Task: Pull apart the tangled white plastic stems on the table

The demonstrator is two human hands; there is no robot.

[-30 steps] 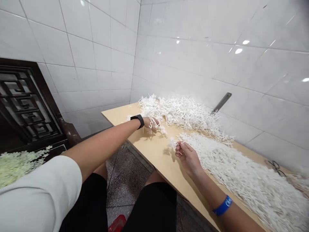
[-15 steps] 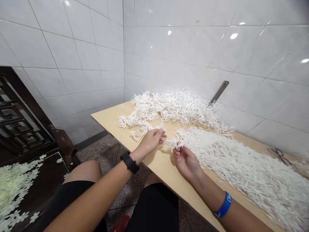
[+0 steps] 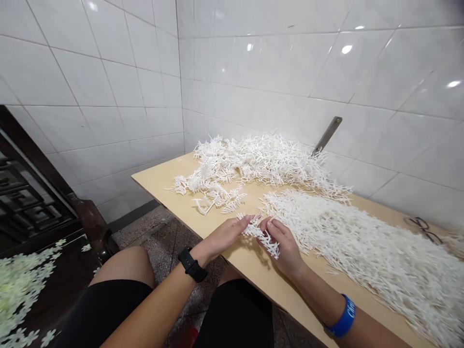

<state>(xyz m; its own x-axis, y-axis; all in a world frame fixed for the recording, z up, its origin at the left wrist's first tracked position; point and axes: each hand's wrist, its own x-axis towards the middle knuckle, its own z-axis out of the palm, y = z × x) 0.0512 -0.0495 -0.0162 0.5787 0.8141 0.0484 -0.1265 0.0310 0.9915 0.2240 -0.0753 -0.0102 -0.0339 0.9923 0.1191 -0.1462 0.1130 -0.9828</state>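
Note:
Between my two hands is a white branched plastic sprig (image 3: pixel 268 241) with many thin prongs, held above the near edge of the table. My left hand (image 3: pixel 229 234) pinches its left end between thumb and fingers. My right hand (image 3: pixel 284 246) has thumb and fingers closed at the other end, and the prongs hang down beside the palm. Just beyond my left hand lie a few similar loose sprigs (image 3: pixel 219 197). To the right of my right hand spreads a wide layer of small white pieces (image 3: pixel 355 241).
A heap of tangled white sprigs (image 3: pixel 261 157) lies at the back of the wooden table (image 3: pixel 163 176), against the tiled wall. A grey metal bar (image 3: pixel 328 134) rises behind it. Dark-rimmed glasses (image 3: pixel 424 227) lie at right. A dark carved chair (image 3: pixel 39 193) with pale flowers (image 3: pixel 21 285) stands left.
Both hands have come lower and a little nearer, and the sprig now hangs tilted down to the right between them. The view has shifted slightly.

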